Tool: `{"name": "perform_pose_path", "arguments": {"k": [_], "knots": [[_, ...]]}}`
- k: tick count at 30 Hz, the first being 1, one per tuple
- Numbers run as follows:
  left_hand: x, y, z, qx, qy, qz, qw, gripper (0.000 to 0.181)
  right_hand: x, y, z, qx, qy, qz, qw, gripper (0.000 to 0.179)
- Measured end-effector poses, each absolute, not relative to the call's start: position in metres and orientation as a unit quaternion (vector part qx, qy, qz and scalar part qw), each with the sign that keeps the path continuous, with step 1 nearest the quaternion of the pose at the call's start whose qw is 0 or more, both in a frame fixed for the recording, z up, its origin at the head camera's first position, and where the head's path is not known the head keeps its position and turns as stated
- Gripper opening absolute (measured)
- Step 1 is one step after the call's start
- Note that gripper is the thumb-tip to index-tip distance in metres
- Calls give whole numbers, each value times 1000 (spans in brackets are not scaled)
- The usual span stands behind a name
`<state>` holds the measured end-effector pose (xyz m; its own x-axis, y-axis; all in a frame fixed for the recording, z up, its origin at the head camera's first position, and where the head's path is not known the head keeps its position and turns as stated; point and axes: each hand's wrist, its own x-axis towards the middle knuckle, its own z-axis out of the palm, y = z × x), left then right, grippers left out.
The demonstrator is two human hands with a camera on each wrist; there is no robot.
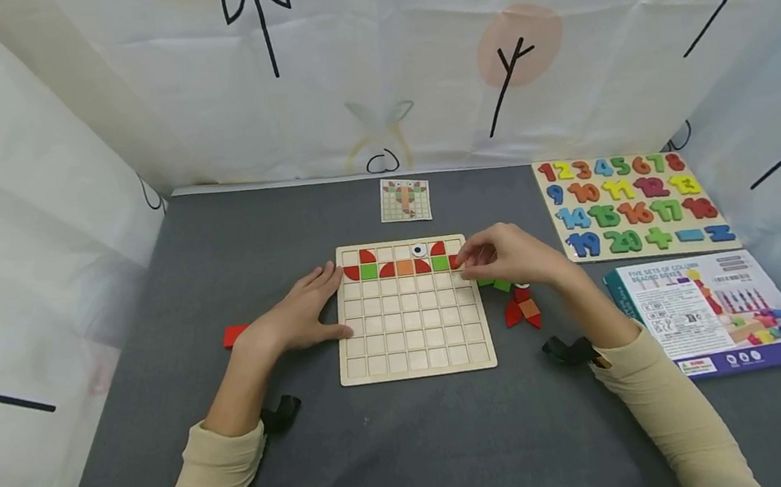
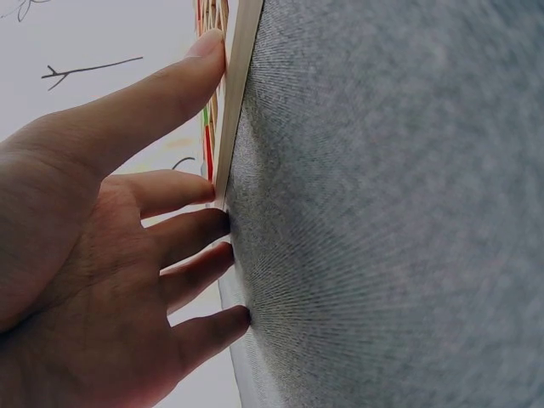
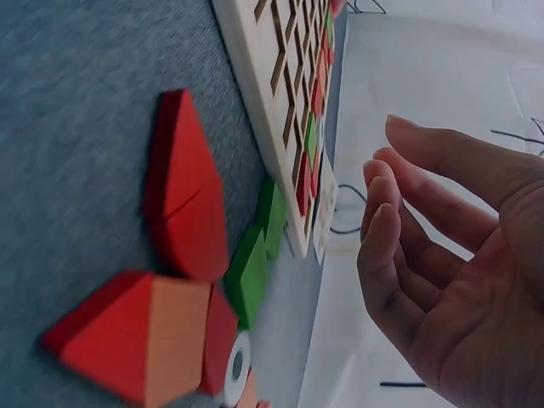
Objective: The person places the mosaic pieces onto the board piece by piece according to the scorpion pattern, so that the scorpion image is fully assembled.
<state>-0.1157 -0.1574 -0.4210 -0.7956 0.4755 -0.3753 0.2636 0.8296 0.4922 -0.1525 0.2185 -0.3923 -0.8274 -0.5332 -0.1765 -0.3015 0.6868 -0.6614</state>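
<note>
A pale wooden grid board [image 1: 414, 339] lies on the grey table. Red, green and orange pieces and one eye piece [image 1: 419, 250] fill parts of its top two rows. My left hand [image 1: 299, 313] rests along the board's left side, fingers extended; in the left wrist view, the thumb touches the board's edge. My right hand [image 1: 510, 252] is over the top right corner, fingertips beside a red piece [image 1: 454, 262] in the second row. The right wrist view shows that hand [image 3: 459, 263] with bent fingers, thumb apart, and nothing visible between them.
Loose red, orange and green pieces [image 1: 513, 312] lie right of the board, a red piece [image 1: 234, 335] near my left wrist. Behind the board is a small pattern card [image 1: 404, 199]. A number puzzle [image 1: 633, 203] and a printed box [image 1: 721, 311] sit at right.
</note>
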Motion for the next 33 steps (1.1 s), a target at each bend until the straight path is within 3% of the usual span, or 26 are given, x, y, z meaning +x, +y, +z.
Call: {"name": "perform_pose_path", "arguments": {"k": [17, 33], "knots": [[-117, -159, -420, 205, 924, 206, 247, 108, -123, 278, -400, -183, 909, -328, 179, 22], [-116, -158, -422, 201, 923, 210, 252, 106, -103, 292, -410, -169, 909, -320, 207, 28]]}}
